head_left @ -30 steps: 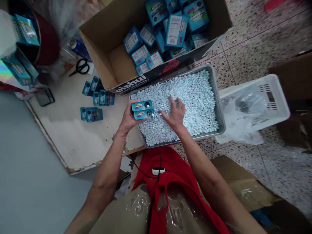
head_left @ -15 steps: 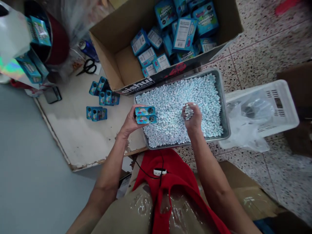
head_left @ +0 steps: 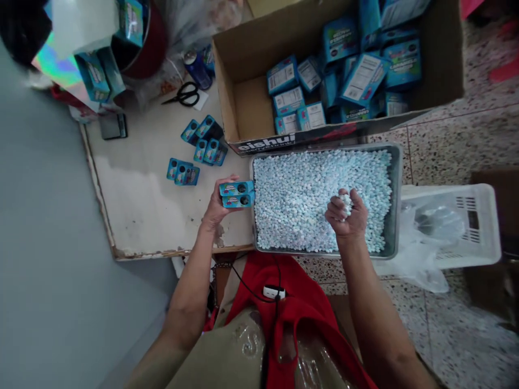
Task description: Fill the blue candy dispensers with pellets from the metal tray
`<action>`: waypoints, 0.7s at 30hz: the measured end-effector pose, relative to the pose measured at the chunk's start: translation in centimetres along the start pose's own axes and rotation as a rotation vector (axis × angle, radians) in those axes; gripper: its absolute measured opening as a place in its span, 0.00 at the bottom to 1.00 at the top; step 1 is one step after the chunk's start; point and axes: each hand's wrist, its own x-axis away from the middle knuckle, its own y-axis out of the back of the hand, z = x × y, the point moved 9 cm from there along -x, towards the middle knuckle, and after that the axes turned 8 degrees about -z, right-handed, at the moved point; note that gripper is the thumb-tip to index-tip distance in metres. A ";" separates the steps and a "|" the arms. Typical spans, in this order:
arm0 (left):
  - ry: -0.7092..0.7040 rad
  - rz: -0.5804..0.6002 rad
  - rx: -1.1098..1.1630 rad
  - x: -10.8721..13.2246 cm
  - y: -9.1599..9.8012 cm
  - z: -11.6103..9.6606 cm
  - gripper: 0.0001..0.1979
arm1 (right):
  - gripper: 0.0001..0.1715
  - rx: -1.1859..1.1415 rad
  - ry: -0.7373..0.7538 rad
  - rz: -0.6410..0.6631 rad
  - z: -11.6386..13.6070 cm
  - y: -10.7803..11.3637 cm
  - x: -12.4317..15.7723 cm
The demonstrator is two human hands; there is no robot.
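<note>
My left hand (head_left: 218,206) is closed around two small blue candy boxes (head_left: 237,195), held side by side with a round hole showing on each. They are at the left rim of a metal tray (head_left: 396,216) filled with pale blue and white candies (head_left: 300,200). Over the tray's right half, my right hand (head_left: 347,215) is palm up with fingers curled around a small heap of candies (head_left: 345,206). Several similar blue boxes (head_left: 183,172) stand in groups on the table to the left.
Behind the tray is a cardboard carton (head_left: 249,108) holding many blue boxes. Scissors (head_left: 182,96), a blue can (head_left: 197,70) and a small dark device (head_left: 113,127) lie on the table (head_left: 141,216). A white plastic crate (head_left: 486,227) with a clear bag is at the right.
The camera view has shifted, so the scene sits farther right. My left hand with the boxes has drawn back left toward the tray's rim. My right hand has turned palm up, still holding candies.
</note>
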 end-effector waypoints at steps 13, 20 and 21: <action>-0.217 0.118 -0.399 -0.9 -8.2 -7.6 0.39 | 0.23 -0.010 0.357 0.069 2.7 -14.3 2.8; -0.318 0.210 -0.545 -1.0 -14.9 -9.8 0.35 | 0.35 0.244 0.772 -0.339 5.7 -13.8 5.6; -0.314 0.247 -0.539 -1.1 -15.3 -9.7 0.36 | 0.37 0.176 0.760 -0.350 5.8 -13.0 5.2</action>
